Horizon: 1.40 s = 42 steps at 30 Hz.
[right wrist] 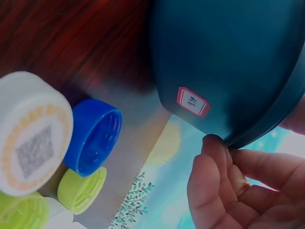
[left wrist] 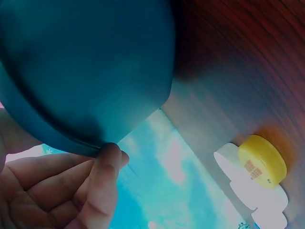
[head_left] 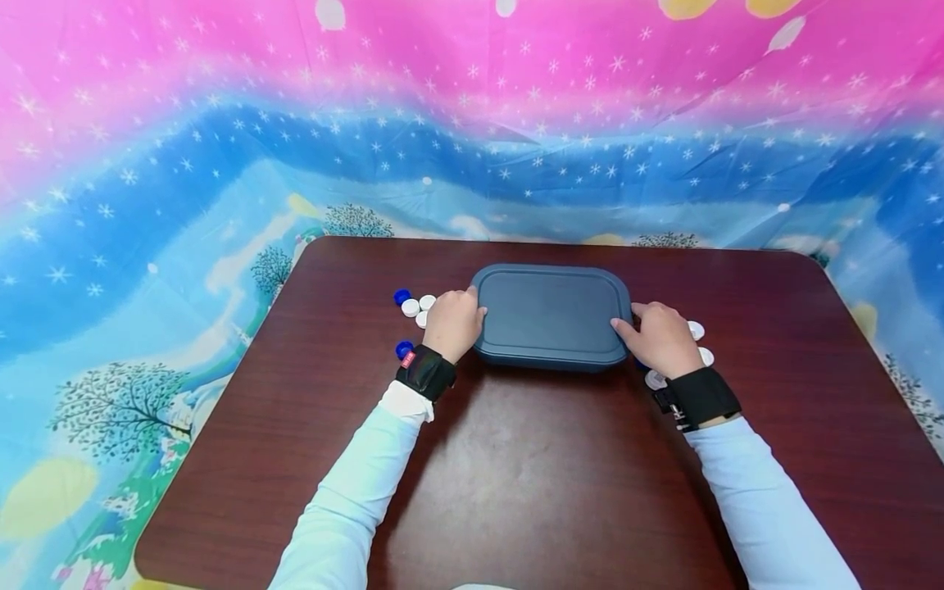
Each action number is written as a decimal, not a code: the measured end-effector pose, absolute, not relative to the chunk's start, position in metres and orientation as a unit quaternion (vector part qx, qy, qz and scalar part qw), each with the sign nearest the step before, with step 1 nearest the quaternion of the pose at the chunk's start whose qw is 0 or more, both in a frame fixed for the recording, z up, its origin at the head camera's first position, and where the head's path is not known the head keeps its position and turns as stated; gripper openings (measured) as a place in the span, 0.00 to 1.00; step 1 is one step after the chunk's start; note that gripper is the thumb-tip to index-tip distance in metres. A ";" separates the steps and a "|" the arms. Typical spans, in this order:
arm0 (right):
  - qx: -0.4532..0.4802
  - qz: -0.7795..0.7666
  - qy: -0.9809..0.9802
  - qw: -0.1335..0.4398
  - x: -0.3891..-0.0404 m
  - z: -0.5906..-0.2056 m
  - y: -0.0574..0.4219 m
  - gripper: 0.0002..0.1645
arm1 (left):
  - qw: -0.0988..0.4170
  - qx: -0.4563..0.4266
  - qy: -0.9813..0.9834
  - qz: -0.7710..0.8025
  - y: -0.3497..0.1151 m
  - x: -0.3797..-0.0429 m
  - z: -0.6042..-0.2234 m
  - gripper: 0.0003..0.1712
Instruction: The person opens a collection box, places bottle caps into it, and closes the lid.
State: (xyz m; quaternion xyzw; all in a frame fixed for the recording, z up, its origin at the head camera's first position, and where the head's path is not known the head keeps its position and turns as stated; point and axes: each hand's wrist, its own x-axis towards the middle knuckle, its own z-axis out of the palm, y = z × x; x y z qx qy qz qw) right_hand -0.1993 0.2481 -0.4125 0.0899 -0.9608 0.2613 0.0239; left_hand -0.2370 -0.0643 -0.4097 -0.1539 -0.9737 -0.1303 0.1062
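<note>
A dark grey-blue box [head_left: 549, 315] with a lid is in the middle of the head view, above a brown table [head_left: 516, 492]. The left hand [head_left: 453, 325] holds its left end and the right hand [head_left: 664, 338] holds its right end. On both hands the thumb is on top, and the bent fingers [right wrist: 205, 186] pinch the rim from below, with almost no gap.

The box has a small white sticker [right wrist: 193, 101] with a red edge, in the middle of the right wrist view. Its black marks are too blurry to read.

At the left of that view, a white cap [right wrist: 35, 148] has a square code inside a ring of orange marks. A blue cap [right wrist: 97, 136] is just beside it. At the lower right of the left wrist view, a yellow cap [left wrist: 262, 161] has orange marks I can't read. The left wristband [head_left: 428, 373] has a red tag [head_left: 407, 359] with tiny letters.
</note>
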 end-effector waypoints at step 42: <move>0.052 0.321 -0.943 -0.067 -0.237 -0.401 0.253 0.34 | 0.054 -0.112 -0.971 -0.204 -0.064 -0.269 -0.401 0.20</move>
